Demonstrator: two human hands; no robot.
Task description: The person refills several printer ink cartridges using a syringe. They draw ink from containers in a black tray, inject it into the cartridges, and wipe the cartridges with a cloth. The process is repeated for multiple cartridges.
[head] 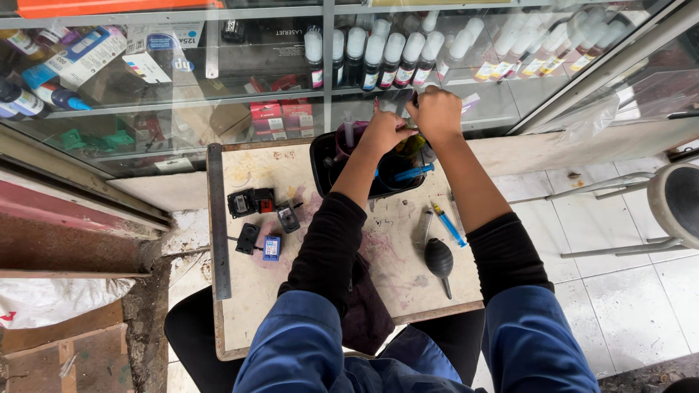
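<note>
Your blue-trousered knees [306,349] brace the stained table [255,306]; both hands [411,124] clench a small object above the black tray [320,164], catching drips.

- White, blue-edged flat box [91,54] lying tilted on the upper glass shelf, far left.
- White carton [169,45] with colour patches just beside it.
- Two red boxes [282,118] side by side on the lower shelf.
- Row of white-capped bottles [378,58] with coloured labels along the upper shelf.
- Blue label on a small cartridge [271,247] on the surface.
</note>
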